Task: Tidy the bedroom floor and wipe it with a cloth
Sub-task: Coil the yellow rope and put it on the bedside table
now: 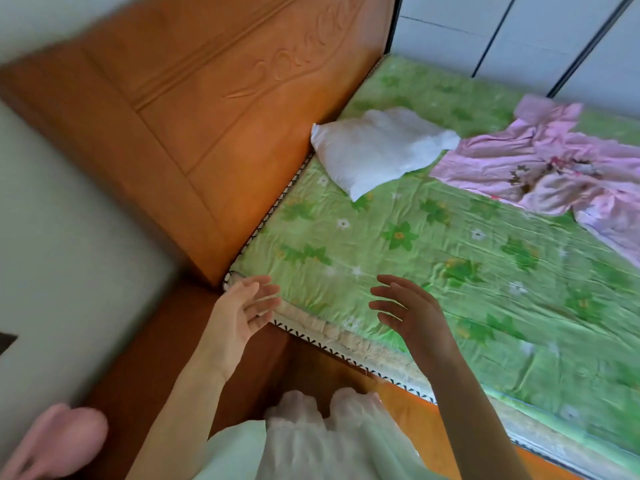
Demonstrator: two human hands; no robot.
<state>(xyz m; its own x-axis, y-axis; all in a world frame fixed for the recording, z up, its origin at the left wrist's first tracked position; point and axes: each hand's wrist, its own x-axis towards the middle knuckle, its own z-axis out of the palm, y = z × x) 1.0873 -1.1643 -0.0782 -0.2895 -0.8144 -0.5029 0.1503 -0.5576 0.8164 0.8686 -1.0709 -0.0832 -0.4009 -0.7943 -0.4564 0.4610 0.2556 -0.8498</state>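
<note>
The bed (pixel 450 258) fills the frame from centre out to 3 o'clock, its green flowered sheet wrinkled and bare at the near corner. A carved wooden headboard (pixel 194 109) runs from 9 o'clock up to 12 o'clock along the bed's left edge. On the sheet at about 2 o'clock lies a crumpled pink cloth (pixel 540 168), touching a white pillow (pixel 377 147) that sits at 1 o'clock, just beside the headboard. The floor itself does not show in this view.

Both arms reach in from 6 o'clock. The left hand (pixel 242 313) hovers at the mattress corner, palm turned inward, fingers spread and relaxed — holding nothing. The right hand (pixel 408 310) is just above the sheet near the bed's edge, fingers loosely extended, likewise empty.

A blurred pink shape (pixel 59 438) sits at 8 o'clock; what it is cannot be told.
</note>
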